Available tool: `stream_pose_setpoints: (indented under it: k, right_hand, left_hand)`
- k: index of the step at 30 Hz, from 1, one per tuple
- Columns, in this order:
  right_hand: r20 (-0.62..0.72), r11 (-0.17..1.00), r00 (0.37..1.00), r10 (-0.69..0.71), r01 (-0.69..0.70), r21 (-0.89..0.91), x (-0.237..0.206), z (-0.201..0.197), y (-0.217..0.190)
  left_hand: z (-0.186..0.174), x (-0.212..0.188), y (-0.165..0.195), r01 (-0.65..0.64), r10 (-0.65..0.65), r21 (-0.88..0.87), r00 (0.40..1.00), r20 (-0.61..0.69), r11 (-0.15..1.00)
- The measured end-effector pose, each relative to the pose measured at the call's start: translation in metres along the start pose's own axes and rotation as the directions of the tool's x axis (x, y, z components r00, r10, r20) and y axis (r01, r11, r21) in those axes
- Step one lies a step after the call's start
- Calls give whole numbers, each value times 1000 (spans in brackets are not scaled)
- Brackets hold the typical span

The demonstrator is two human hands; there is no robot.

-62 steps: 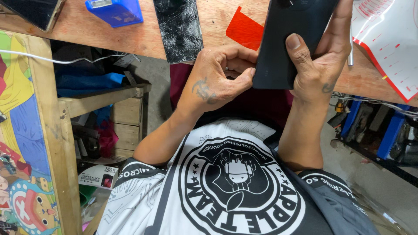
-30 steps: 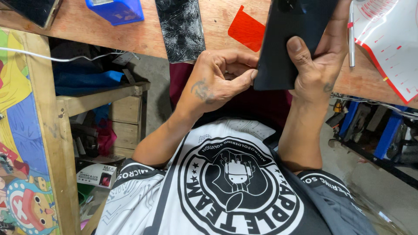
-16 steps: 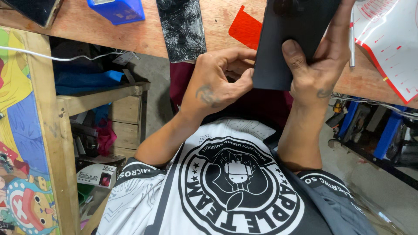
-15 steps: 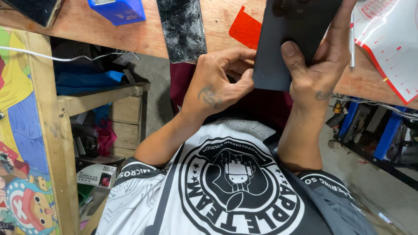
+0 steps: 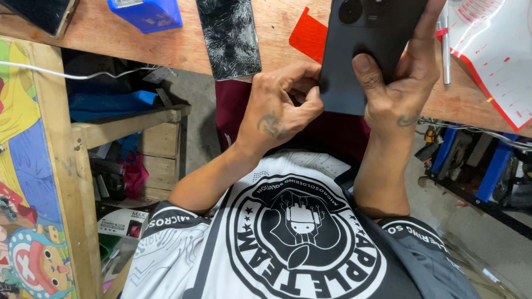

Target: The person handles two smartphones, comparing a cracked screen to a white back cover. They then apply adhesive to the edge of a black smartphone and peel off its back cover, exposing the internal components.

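the right hand (image 5: 396, 91) clamps a dark smartphone (image 5: 363, 52) back side up, thumb laid flat across the rear panel and fingers wrapped up along its 3 o'clock edge, so the grip is closed firmly on the phone. the left hand (image 5: 282, 108) is curled tight, thumb and forefinger pinched at the phone's lower corner at 7 o'clock, touching the edge; whether anything small sits between those fingertips cannot be told. the phone hangs just above the near edge of the wooden bench (image 5: 177, 44), camera ring toward 12 o'clock.

the phone looks like a light, stiff slab with a smooth matte back, likely slippery and easily marked, so holding it by the long edges suits it better than pressing on the panel's middle.

at 10 o'clock from the phone lies a cracked phone screen (image 5: 230, 36), brittle and sharp by the look of it. a red film sheet (image 5: 307, 36) lies just beside the phone at 9 o'clock, a blue plastic box (image 5: 147, 12) farther at 10 o'clock, and a white and red mat (image 5: 493, 50) with a metal tool (image 5: 446, 52) at 3 o'clock.
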State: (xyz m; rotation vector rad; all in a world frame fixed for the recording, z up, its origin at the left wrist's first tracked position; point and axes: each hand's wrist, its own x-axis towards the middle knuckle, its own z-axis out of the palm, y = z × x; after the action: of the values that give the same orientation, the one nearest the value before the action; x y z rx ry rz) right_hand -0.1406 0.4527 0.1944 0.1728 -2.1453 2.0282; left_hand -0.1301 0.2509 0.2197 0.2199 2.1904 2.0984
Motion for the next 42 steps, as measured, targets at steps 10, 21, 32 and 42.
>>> stream_pose_setpoints:
  k: [10, 21, 32, 42]
  right_hand:
    - [14, 961, 998, 62, -63, 269, 7, 3, 5]
    - [15, 975, 999, 36, -38, 219, 10, 6, -1]
    - [9, 991, 998, 69, -70, 113, 3, 7, -14]
    - [22, 994, 999, 38, -40, 97, 3, 13, -13]
  left_hand:
    - [-15, 4, -8, 178, -114, -255, 962, 247, 950]
    - [-15, 1, -4, 244, -191, -281, 960, 205, 928]
    - [-5, 9, 15, -22, 22, 1, 1000, -3, 1000]
    - [1, 8, 15, -17, 27, 93, 995, -99, 996]
